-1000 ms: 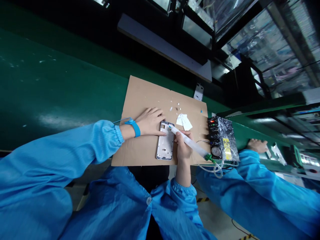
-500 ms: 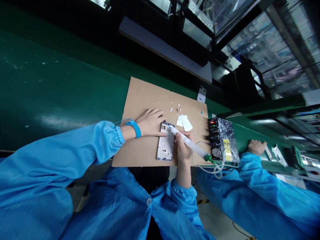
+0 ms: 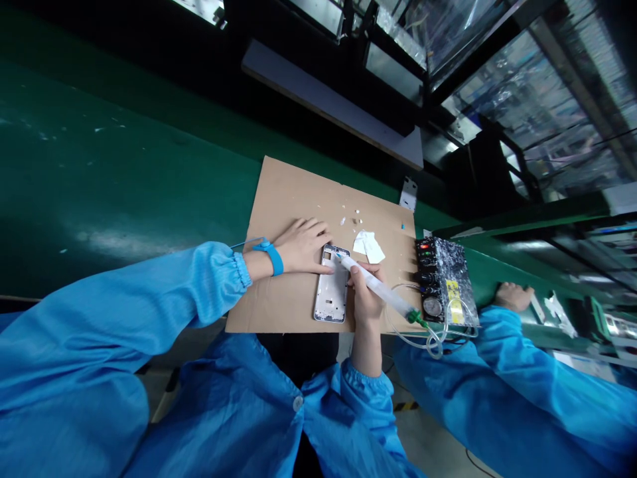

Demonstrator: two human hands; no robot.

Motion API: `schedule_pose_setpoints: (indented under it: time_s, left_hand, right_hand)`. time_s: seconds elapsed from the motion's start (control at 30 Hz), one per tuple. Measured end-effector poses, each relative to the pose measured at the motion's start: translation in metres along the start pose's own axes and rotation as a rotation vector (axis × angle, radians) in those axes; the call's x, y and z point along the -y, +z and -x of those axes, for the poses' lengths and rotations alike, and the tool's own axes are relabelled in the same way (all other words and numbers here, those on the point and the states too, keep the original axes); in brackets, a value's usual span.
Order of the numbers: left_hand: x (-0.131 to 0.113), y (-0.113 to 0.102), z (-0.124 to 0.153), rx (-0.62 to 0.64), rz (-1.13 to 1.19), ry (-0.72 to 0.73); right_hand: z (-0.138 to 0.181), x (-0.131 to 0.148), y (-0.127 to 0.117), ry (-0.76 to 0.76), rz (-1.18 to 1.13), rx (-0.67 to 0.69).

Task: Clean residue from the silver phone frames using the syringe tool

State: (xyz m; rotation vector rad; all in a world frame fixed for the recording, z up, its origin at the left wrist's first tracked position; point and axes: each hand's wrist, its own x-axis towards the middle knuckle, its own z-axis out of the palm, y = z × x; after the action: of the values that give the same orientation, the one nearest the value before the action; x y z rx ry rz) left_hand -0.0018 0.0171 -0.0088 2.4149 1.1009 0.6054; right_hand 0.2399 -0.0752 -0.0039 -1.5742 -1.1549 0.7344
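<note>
- Fingers of the right hand (image 3: 367, 292) are wrapped tight around a clear dispensing syringe (image 3: 379, 287), held like a pen, its tip pointing toward 10 o'clock and touching the upper right corner of a silver phone frame (image 3: 331, 287).
- Left hand (image 3: 301, 246) lies flat and spread, gripping nothing, at 10 o'clock from the frame, its thumb pressing the frame's top left edge; a blue wrist strap (image 3: 271, 255) circles the wrist.
- Phone frame rests lengthwise on a cardboard sheet (image 3: 286, 199) on the green bench (image 3: 99, 179).
- Clear tubing (image 3: 432, 335) runs from the syringe's green back end to a black control box (image 3: 445, 279) at 3 o'clock.
- White paper scrap (image 3: 369, 244) lies at 1 o'clock from the frame.
- Another person's hand (image 3: 511, 295) rests further toward 3 o'clock.
</note>
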Motion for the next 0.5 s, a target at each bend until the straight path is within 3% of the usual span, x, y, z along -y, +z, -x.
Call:
schedule_pose_setpoints:
  time_s: [0.5]
  left_hand:
    - [0.0000, -0.0002, -0.0003, 0.019, -0.012, -0.006]
  right_hand:
    - [0.0008, -0.0046, 0.0005, -0.009, 0.001, 0.009]
